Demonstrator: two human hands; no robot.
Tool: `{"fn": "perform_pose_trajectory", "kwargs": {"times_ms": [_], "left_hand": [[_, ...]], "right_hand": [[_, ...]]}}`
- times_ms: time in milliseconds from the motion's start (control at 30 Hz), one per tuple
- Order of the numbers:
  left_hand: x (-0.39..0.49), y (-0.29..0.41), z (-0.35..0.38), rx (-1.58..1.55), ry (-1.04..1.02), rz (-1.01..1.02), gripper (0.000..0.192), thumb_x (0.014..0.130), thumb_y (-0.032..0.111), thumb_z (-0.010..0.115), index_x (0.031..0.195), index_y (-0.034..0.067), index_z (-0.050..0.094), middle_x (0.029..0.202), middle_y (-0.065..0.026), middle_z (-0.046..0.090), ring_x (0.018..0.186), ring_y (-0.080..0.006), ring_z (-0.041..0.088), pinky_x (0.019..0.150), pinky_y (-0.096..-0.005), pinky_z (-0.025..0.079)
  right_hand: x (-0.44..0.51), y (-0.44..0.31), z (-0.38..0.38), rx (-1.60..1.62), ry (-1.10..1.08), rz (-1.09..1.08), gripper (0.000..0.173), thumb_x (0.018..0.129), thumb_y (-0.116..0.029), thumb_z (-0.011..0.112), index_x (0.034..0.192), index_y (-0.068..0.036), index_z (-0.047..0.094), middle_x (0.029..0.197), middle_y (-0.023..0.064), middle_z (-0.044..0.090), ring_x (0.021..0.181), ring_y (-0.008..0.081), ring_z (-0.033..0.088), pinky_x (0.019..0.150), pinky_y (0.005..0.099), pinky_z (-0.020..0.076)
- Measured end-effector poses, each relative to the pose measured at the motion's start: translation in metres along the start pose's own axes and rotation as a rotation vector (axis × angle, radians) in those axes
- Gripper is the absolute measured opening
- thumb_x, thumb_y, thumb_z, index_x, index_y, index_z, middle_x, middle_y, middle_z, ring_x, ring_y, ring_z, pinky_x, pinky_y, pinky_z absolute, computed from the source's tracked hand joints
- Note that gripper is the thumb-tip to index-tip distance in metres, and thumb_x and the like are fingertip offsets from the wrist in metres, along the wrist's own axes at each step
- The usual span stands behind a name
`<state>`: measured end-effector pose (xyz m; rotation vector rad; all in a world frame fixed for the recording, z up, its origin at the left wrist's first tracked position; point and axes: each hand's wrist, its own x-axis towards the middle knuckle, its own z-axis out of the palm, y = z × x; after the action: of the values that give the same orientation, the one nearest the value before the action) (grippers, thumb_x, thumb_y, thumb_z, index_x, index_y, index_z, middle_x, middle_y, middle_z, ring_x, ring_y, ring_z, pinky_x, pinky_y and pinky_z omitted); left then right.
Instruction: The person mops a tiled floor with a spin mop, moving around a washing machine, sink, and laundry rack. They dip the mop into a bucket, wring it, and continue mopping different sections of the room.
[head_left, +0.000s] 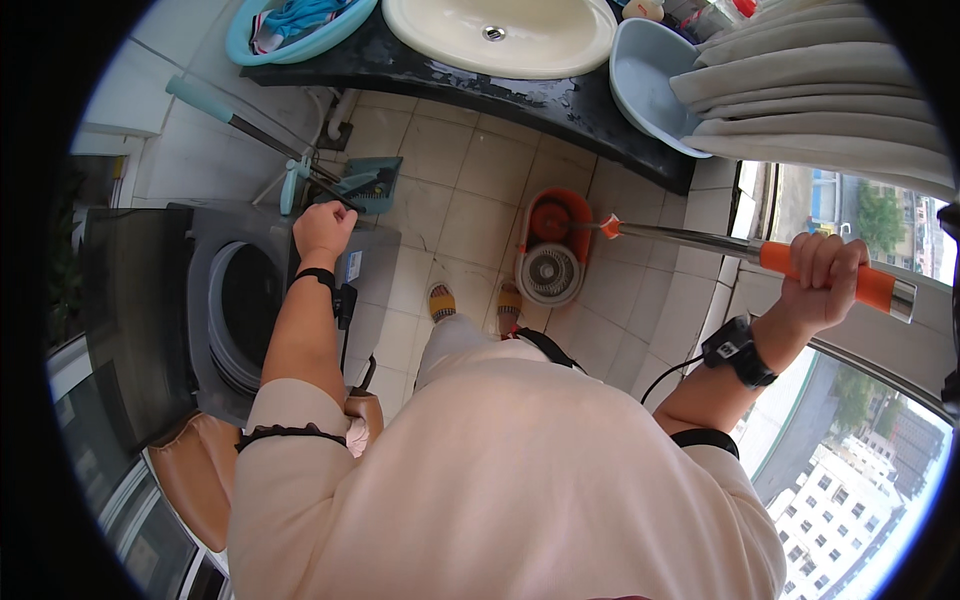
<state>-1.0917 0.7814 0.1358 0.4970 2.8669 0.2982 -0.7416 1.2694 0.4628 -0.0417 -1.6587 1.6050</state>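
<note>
My right hand (821, 281) grips the orange sleeve of a steel mop handle (682, 238), raised at the right by the window. The handle runs down to an orange-and-white spin mop bucket (551, 274), where its lower end reaches into the orange well. The mop head is hard to make out there. A round white spin basket (552, 272) fills the near end of the bucket. My left hand (324, 231) is curled into a loose fist over the edge of a grey top-loading washing machine (367, 277), and no object shows in it.
The washing machine's dark lid (135, 315) stands raised. A teal dustpan (375, 180) and a long-handled tool (259, 135) lean at the left wall. Ahead, a dark counter (450, 90) carries a cream sink (495, 56), a blue basin of cloth (300, 34) and a grey-blue basin (652, 82).
</note>
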Motion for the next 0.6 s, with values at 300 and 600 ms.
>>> {"fn": "perform_pose_trajectory", "kwargs": {"times_ms": [300,600], "left_hand": [[-0.001,0.000,0.002,0.000,0.043,-0.004,0.023,0.085,0.036,0.072,0.080,0.014,0.075,0.085,-0.0078,0.073,0.086,-0.0318,0.070,0.078,-0.0454,0.056],[0.000,0.005,0.010,0.337,-0.030,0.103,0.025,0.091,0.033,0.069,0.105,0.014,0.077,0.096,-0.0079,0.075,0.104,-0.0325,0.067,0.089,-0.0481,0.051]], "right_hand": [[0.020,0.026,-0.010,-0.438,0.738,-0.072,0.030,0.098,-0.022,0.073,0.078,-0.014,0.051,0.058,-0.0014,0.052,0.050,0.0067,0.048,0.054,0.0264,0.0428],[0.027,0.009,-0.028,0.196,-0.421,0.105,0.027,0.091,-0.022,0.076,0.081,-0.014,0.053,0.067,0.0014,0.060,0.062,0.0124,0.060,0.068,0.0258,0.0505]]}}
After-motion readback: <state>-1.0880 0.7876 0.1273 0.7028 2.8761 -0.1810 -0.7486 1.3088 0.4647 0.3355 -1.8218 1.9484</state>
